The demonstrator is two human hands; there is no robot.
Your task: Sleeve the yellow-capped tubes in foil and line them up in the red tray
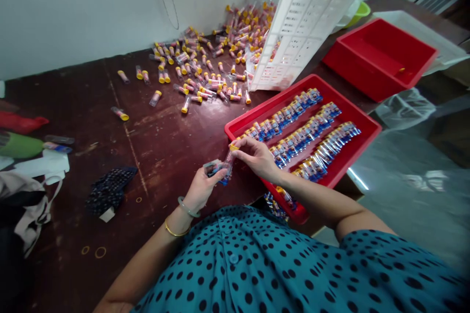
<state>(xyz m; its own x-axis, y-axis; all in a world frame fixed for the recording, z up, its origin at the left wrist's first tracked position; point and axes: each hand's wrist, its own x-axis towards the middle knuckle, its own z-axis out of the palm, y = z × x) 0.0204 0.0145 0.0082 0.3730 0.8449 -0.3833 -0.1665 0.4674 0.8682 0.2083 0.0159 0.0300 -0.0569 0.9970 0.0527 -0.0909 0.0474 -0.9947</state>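
Left hand [200, 188] is closed on a small blue-printed wrapper [215, 168], held just above the counter [157, 146]; it looks thin, light and floppy, best pinched by its edges. Right hand [257, 156], beside the red tray [235, 129], pinches a clear tube [229, 159] at its yellow-capped end. The tube is probably light, stiff and slick, so the cap is the surest hold.

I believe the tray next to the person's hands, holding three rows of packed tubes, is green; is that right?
Not quite. The head view shows that the tray next to the left hand and right hand is red, not green. It does hold three rows of packed tubes.
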